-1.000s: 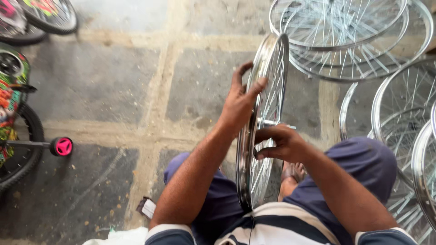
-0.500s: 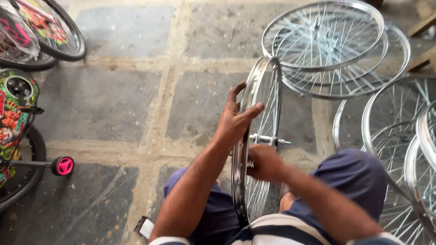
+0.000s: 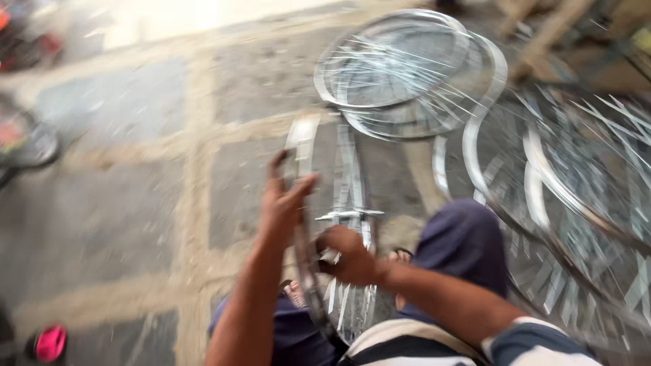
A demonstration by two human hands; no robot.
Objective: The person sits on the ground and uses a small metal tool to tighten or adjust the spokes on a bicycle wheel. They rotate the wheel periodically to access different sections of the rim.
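Bike wheel [image 3: 339,224] upright btwn knees, frame centre. Left hand [image 3: 283,203] fingers grasping rim at 10 o'clock; right hand [image 3: 349,254] fingers clenched at hub. Keep rim steady, turn slowly.

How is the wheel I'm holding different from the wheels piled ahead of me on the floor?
The held wheel stands upright on edge between the knees; the piled wheels lie flat on the stone floor. The left hand and right hand grip the held wheel; nothing touches the pile. Both are shiny, spoked metal.
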